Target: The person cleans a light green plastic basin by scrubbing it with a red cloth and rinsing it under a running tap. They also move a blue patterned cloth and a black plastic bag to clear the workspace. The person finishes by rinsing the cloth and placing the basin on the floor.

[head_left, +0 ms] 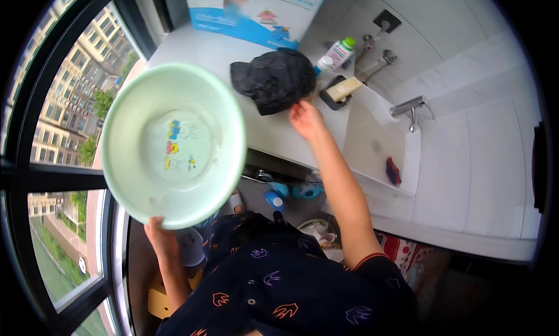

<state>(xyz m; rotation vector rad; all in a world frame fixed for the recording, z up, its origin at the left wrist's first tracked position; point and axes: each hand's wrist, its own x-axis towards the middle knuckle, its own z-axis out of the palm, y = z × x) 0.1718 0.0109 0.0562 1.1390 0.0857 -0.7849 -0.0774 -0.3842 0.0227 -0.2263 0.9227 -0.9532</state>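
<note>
From my remote seat, I see the left hand (160,236) gripping the lower rim of a pale green plastic basin (173,144), fingers curled on its edge, the basin tilted up with its hollow facing the camera, left of the crumpled black bag (275,80) on the white counter (204,50). The right hand (305,119) reaches to the bag's lower edge and touches it; I cannot tell how its fingers are set. Just right of the bag, a soap bar lies in a dark dish (342,91).
</note>
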